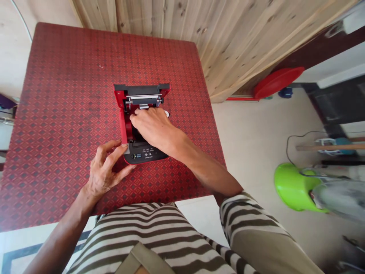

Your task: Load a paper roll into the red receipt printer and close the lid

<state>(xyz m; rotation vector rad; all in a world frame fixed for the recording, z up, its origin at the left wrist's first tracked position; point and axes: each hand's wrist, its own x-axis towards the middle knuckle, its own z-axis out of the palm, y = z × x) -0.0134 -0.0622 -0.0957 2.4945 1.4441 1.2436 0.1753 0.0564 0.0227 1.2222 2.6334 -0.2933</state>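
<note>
At the device's (pixel 146 154) near-left corner, left fingers (pixel 115 155); wide tabletop (pixel 65 106) beyond

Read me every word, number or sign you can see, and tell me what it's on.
None can be read for certain.
Red-and-black device, black front panel: white markings, too small to read.
Same panel, small blue patch: too small to make out.

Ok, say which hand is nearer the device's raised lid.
Right. The right hand reaches into the device, close to the raised lid; the left hand is at the device's near left corner, farther away.
</note>
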